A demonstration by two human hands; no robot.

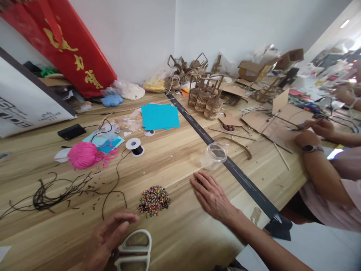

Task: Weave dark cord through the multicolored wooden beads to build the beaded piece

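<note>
My left hand hovers low at the near edge, thumb and fingers apart, with nothing visible in it. Beside it lie scissors with white handles, their blades hidden. A heap of small multicoloured beads rests on the wood between my hands. My right hand lies palm down to the right of the heap, fingers stretched out on the table. Something small and dark shows between its fingers, too hidden to name. Just beyond its fingertips stands a clear plastic jar.
Black cords, pink yarn and a spool of black thread lie left. Blue sheets and small woven baskets are farther back. A black strip crosses the table. Another person's hand works at the right.
</note>
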